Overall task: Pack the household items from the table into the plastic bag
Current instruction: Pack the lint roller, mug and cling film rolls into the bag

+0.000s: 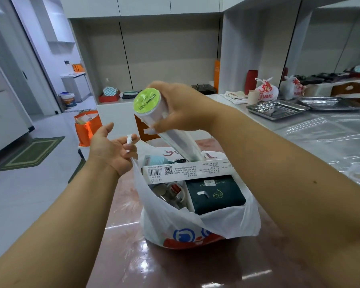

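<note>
A white plastic bag (227,223) with red and blue print stands open on the reddish table (175,267). Inside lie a long white box (187,170), a dark green pack (214,194), a pale blue item and some small things. My left hand (112,148) pinches the bag's left handle (130,143) and holds it up. My right hand (183,109) grips a white cylinder with a green round end (147,100), tilted above the bag's far side, its lower end pointing into the opening.
Metal trays (276,110) and a printed white bag (266,90) sit on the counter at right, next to a red cylinder (250,82). An orange bag (87,125) stands on the floor at left, near a green mat (31,152). An orange chair back (143,129) shows behind the table.
</note>
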{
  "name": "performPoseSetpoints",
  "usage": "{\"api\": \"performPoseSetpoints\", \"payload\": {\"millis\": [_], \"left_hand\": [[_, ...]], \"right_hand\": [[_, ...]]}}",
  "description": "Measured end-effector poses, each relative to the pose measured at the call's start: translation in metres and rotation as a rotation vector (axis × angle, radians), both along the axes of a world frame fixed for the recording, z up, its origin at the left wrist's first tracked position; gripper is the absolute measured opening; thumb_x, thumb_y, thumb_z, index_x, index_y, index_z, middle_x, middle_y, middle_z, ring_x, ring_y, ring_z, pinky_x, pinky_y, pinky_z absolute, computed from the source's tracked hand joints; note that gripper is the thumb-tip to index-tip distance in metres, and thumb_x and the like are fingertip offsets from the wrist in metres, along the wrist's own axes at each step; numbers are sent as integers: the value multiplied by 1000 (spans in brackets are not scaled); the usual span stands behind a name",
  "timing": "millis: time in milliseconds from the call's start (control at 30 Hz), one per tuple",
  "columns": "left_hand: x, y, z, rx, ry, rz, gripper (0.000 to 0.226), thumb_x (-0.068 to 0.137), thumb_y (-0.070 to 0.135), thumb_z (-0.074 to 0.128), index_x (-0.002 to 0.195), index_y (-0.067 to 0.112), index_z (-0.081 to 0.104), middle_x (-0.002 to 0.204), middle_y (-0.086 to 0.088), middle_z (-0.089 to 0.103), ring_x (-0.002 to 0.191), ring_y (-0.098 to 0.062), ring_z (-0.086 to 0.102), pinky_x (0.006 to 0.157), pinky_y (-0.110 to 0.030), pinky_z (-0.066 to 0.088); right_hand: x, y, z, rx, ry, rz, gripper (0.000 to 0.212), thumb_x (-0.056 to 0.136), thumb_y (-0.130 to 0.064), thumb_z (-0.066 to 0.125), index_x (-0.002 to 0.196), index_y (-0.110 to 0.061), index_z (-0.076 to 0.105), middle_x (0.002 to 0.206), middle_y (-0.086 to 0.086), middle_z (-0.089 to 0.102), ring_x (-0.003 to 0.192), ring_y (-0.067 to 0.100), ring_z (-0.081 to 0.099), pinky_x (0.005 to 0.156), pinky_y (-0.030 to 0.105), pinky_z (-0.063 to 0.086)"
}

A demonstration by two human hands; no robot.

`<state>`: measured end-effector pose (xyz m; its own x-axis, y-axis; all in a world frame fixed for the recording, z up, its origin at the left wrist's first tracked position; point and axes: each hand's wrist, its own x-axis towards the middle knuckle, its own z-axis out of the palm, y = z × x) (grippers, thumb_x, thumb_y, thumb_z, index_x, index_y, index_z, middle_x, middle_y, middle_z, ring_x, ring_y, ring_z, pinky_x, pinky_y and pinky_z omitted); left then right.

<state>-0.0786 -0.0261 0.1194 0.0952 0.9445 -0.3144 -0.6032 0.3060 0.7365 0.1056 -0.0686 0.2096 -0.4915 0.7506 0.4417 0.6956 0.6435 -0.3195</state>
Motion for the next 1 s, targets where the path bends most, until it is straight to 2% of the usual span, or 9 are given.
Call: {"api": "performPoseSetpoints", "payload": {"millis": [133, 233, 300, 433, 533, 667, 800, 900, 1000], "left_hand": [[-1, 1, -2, 26, -14, -32, 68, 87, 53, 42, 127, -2, 52, 110, -9, 59, 43, -7, 40, 36, -15, 27], [-5, 0, -3, 31, -32, -45, 68, 88, 53, 43, 129, 0, 50, 103, -8, 59, 40, -7, 40, 34, -15, 28], [-6, -1, -3, 23, -36, -33, 66, 87, 53, 43, 127, 1, 52, 106, -9, 59, 41, -7, 41, 34, -15, 29], [-6, -4, -2, 24, -42, -34, 62, 87, 54, 44, 123, 5, 58, 114, -7, 63, 46, -6, 38, 37, -15, 28], [-5, -5, -2, 13, -28, -44, 64, 87, 54, 43, 121, 3, 58, 115, -7, 61, 48, -6, 38, 38, -15, 27], [-5, -4, 1, 10, 49, -36, 65, 88, 55, 42, 118, 0, 58, 116, -10, 62, 47, -7, 40, 43, -14, 26], [-1, -5, 5, 4, 152, -61, 63, 88, 54, 43, 116, 0, 60, 116, -12, 66, 45, -8, 42, 40, -13, 31], [7, -5, 10, 14, 224, -98, 61, 88, 54, 42, 116, 3, 60, 108, -9, 68, 46, -7, 41, 40, -13, 30], [3, -4, 11, 6, 232, -111, 64, 88, 56, 41, 117, 2, 61, 103, -9, 69, 49, -7, 43, 41, -13, 34]], "right_hand": [[-6, 6, -3, 5, 13, 29, 69, 67, -31, 84, 125, -12, 50, 104, -6, 57, 95, 13, 54, 79, 22, 48], [-3, 13, -23, -82, -34, -5, 73, 67, -29, 85, 128, -14, 50, 116, -1, 61, 104, 15, 56, 95, 33, 48], [-1, 14, -27, -97, -76, -28, 76, 67, -31, 85, 132, -16, 48, 124, 1, 60, 110, 16, 55, 99, 36, 46], [-7, 15, -19, 43, -259, -57, 76, 70, -41, 80, 133, -19, 45, 116, -2, 62, 96, 13, 54, 87, 33, 49], [-8, 24, -42, -57, -373, -71, 75, 72, -39, 78, 136, -21, 42, 116, -2, 62, 98, 16, 58, 86, 36, 52], [2, 33, -88, -253, -333, -51, 58, 72, -29, 79, 123, -26, 51, 110, -5, 63, 98, 16, 59, 85, 35, 52], [7, 34, -108, -335, -218, -127, 47, 75, -29, 78, 116, -23, 56, 110, -3, 64, 99, 16, 59, 72, 26, 45], [-10, 29, -104, -59, -334, -195, 56, 77, -44, 73, 123, -21, 52, 119, -1, 60, 110, 19, 53, 88, 36, 46], [-28, 19, -101, 183, -358, -165, 65, 82, -54, 64, 135, -21, 44, 129, -1, 57, 117, 19, 50, 99, 37, 39]]}}
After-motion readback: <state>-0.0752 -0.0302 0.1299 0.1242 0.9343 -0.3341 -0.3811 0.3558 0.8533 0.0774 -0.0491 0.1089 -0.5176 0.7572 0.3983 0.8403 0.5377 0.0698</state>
